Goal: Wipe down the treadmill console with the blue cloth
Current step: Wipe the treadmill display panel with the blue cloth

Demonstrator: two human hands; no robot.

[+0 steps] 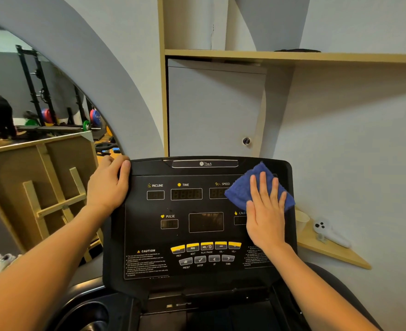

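The blue cloth [243, 191] lies folded against the upper right area of the treadmill console [149, 225], covering the right end of the SPEED readout [217, 193] and reaching toward the console's right edge. The right hand [265, 211] lies flat on top of the cloth, palm down, fingers extended and slightly spread, pressing it onto the panel; no pinch or grip is visible. The heel of that hand sits over the calorie readout, hiding most of its label.

The left hand [108, 185] is at the console's upper left corner. Its fingers curl over the top edge and the thumb rests on the front face, so the hand is closed around the corner of the housing.

The console face is black with yellow and white markings. The INCLINE window [155, 195] and TIME window [186, 194] are in the top row, all dark. Below are the PULSE window [169, 224] and a larger centre screen [206, 222], also dark. A row of 5 yellow buttons [206, 246] sits lower, with 4 grey buttons [206, 259] under it. A CAUTION label [147, 262] occupies the lower left.

Behind the console stands a grey cabinet door [215, 108] with a round knob [246, 141], under a wooden shelf [292, 57]. To the right, a white controller [328, 232] lies on a wooden ledge [335, 254]. To the left, a mirror [18, 91] reflects a weight rack with coloured plates.
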